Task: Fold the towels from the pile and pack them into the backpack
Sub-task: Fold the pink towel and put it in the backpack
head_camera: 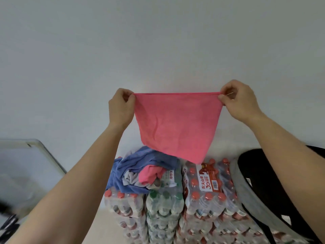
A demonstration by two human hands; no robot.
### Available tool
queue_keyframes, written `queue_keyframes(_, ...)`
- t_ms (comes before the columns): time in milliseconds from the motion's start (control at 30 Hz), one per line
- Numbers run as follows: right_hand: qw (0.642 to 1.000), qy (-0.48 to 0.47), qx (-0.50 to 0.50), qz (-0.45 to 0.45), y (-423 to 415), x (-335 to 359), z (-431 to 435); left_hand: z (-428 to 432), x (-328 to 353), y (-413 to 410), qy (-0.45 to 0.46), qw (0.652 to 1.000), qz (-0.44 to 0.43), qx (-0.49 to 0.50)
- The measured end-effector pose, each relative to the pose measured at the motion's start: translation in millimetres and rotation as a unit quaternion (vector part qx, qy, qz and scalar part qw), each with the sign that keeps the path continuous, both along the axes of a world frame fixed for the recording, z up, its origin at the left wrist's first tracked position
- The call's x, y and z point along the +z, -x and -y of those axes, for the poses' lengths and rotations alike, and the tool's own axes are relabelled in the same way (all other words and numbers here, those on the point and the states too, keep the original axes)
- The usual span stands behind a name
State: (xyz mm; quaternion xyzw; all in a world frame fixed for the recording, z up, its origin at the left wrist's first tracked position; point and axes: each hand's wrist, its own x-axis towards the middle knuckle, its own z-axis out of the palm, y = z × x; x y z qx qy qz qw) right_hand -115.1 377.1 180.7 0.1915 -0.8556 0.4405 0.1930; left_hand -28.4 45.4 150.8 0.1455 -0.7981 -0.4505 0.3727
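A pale, plain wall point(158, 41) fills everything above and behind my hands, so the space up there is free on both sides. Below me, shrink-wrapped packs of bottled water point(202, 199) stand in tight columns, red caps and green caps side by side, and their tops make the surface I work over. The backpack point(263, 187) lies on the right side of those packs, black with a grey band along its left edge, partly crossed by my right forearm; I cannot tell from here whether its mouth is unzipped. A white-framed panel point(26, 164) leans off to the left, well apart from the packs. I hold the pink towel point(177, 124) up in the air in front of the wall, its top edge pulled straight and level between my two hands. Its sides slant inward to a lower corner that hangs in front of the red-capped pack just left of the backpack. The pile of towels point(140, 173), blue, grey and pink crumpled together, sits on the left packs, just under the towel's lower left edge. My left hand point(120, 106) pinches the towel's upper left corner between thumb and curled fingers, wrist bent back, forearm rising from the lower left. My right hand point(239, 99) pinches the upper right corner the same way, slightly higher, knuckles toward me, both arms stretched forward and spread wide.
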Motion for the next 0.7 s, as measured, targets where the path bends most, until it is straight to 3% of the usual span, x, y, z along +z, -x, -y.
queue_keyframes(167, 0.996, -0.093, 0.002, -0.019, -12, 17, -28, -38, 8, -12, -0.024, 0.999, 0.035, -0.011)
queue_keyframes(367, 0.997, -0.023, 0.018, 0.074, -30, -23, -53, -67, -26, -33, 0.039, 0.996, 0.075, -0.019)
queue_keyframes(700, 0.990, -0.053, -0.011, 0.129, 5, -114, -65, -74, -102, 2, 0.073, 0.981, 0.175, -0.028)
